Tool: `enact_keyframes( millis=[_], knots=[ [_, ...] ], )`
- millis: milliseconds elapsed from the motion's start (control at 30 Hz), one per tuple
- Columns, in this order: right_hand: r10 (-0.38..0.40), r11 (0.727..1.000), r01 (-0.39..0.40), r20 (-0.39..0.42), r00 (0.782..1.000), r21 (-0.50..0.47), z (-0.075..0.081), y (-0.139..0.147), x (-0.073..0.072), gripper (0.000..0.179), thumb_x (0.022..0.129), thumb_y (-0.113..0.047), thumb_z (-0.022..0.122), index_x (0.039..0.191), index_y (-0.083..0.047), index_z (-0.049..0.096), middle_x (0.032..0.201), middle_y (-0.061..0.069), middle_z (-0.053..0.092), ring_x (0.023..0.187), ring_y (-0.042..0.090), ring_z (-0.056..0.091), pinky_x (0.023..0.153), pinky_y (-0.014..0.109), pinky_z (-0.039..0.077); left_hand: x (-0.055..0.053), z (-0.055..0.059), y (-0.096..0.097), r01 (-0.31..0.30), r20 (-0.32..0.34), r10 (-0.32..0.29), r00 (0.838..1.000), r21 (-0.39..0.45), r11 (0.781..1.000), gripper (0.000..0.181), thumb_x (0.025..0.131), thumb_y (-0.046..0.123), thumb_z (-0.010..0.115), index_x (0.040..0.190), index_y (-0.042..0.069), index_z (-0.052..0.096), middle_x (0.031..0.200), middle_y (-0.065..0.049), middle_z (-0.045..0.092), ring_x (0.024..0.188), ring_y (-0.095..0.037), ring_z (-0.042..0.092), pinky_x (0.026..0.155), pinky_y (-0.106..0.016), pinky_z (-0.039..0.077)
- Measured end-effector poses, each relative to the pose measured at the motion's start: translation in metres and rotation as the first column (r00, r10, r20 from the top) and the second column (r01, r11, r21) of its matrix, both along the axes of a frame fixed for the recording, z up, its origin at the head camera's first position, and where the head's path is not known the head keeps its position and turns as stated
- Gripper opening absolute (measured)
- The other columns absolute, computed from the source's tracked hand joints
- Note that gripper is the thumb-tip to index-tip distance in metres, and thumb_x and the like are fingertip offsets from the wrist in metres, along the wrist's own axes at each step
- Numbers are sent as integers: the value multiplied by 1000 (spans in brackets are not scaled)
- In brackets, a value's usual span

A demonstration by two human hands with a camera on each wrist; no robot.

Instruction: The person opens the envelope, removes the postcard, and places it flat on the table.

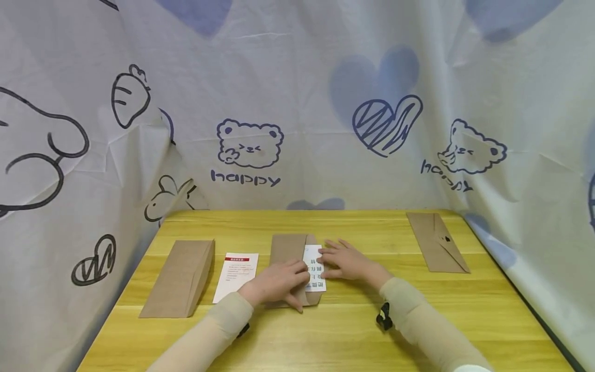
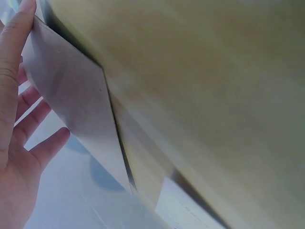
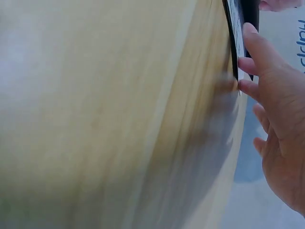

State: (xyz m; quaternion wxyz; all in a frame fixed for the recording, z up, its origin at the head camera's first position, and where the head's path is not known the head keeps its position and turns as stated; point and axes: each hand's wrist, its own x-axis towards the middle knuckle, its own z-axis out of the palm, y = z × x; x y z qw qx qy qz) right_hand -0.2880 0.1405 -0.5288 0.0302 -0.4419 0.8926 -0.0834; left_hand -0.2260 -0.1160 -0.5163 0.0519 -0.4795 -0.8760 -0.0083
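A white card (image 1: 314,266) with blue printed characters lies partly inside a brown paper envelope (image 1: 286,249), at the envelope's open right side. My left hand (image 1: 279,281) rests over the envelope, its fingertips near the opening and its thumb by the lower edge. In the left wrist view the fingers are spread along the envelope (image 2: 78,98). From the right, my right hand (image 1: 348,262) touches the card's outer edge with extended fingertips. The right wrist view shows its thumb and fingers against the card (image 3: 237,43); the card's inner part is hidden.
Left of the hands lies a white card with a red heading (image 1: 235,276), and beyond it another brown envelope (image 1: 174,279). A brown envelope with a dark mark (image 1: 434,240) lies at the back right of the wooden table (image 1: 362,330). Printed curtains (image 1: 302,103) enclose the table.
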Motion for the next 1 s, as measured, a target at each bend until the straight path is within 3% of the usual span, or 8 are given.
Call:
enact_keyframes(
  millis=[233,367,467,667,767,1000],
  knots=[
    [-57,998,56,-32,998,-41,4,-1,1,42,95,-44,58,120,-10,66,136,15,60,137,41,43,113,64,27,0,1,0,2,5,-2,1000,-6,1000,59,68,70,69,96,21,52,111,6,52,99,-10,46,77,-23,47],
    [-122,991,117,-71,990,-68,1,-13,-2,34,94,-43,61,103,-11,67,116,11,68,115,31,60,105,52,43,1,2,-1,9,-10,-9,1000,-22,1000,59,68,70,68,97,21,54,110,6,53,101,-11,47,82,-23,48],
    [-187,981,180,-98,977,-77,-2,-24,-4,33,93,-42,62,102,-10,64,105,8,66,100,26,61,94,46,49,1,1,0,11,-15,-11,1000,-30,999,60,68,70,68,99,21,55,112,6,54,103,-11,48,85,-23,49],
    [-327,945,326,-105,939,-25,-7,-35,-9,58,91,-47,63,125,-1,55,119,16,55,112,32,53,94,47,49,0,-1,3,31,-19,-31,999,-8,999,58,68,70,69,95,21,54,113,5,56,106,-12,49,89,-24,49],
    [-380,924,382,-91,920,6,-9,-35,-11,65,90,-53,62,127,-1,54,125,17,53,119,34,49,97,49,47,-1,-3,4,35,-22,-35,999,-4,999,58,67,70,69,94,21,53,114,5,56,107,-12,49,90,-24,49],
    [-396,914,402,-86,914,63,-10,-34,-13,71,90,-59,57,128,1,54,134,19,50,128,35,46,103,50,44,-1,-3,4,34,-15,-34,999,1,999,59,68,70,69,94,20,53,113,5,55,106,-12,49,90,-23,48]
  ],
)
